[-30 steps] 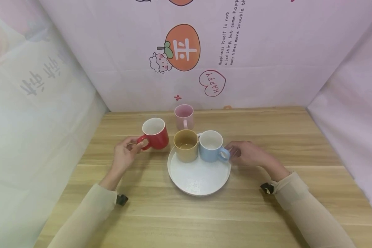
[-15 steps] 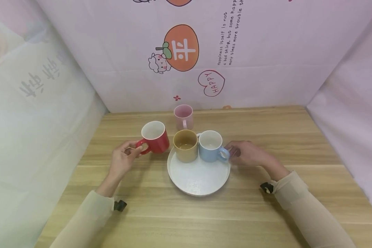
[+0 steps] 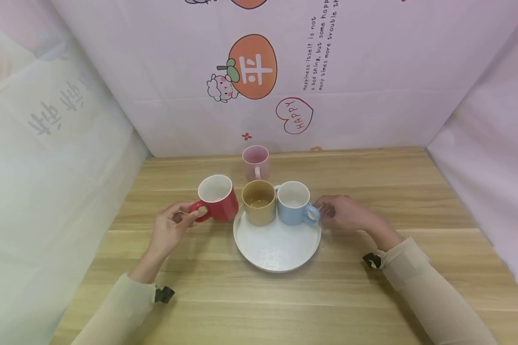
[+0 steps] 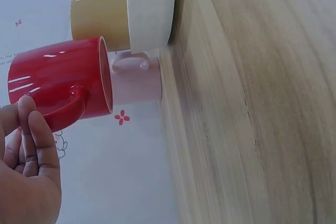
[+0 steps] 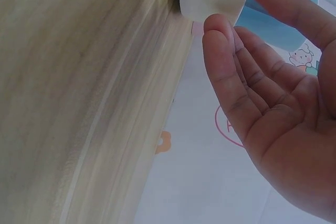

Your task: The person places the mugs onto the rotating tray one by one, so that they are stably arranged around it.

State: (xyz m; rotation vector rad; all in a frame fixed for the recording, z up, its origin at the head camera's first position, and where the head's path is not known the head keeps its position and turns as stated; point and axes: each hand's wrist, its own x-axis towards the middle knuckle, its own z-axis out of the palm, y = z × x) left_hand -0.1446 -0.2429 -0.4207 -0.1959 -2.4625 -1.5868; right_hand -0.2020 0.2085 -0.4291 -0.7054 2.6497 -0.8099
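Note:
With its thumb and fingers, my left hand pinches the handle of a red mug, white inside. In the left wrist view the red mug is held off the table, upright, beside the tray's left rim. A round white tray bears a mustard-yellow mug and a light blue mug near its far side. My right hand is at the tray's right edge by the blue mug's handle. Its fingers are loosely bent near the tray wall, with the thumb apart; contact is hard to tell.
A pink mug stands behind the tray, near the back of the wooden table. Printed white cloth hangs along the table's back and both sides.
The left hand has brought the red mug toward the person and slightly right, closer to the tray's left rim. The right hand, the tray and the other mugs have stayed put.

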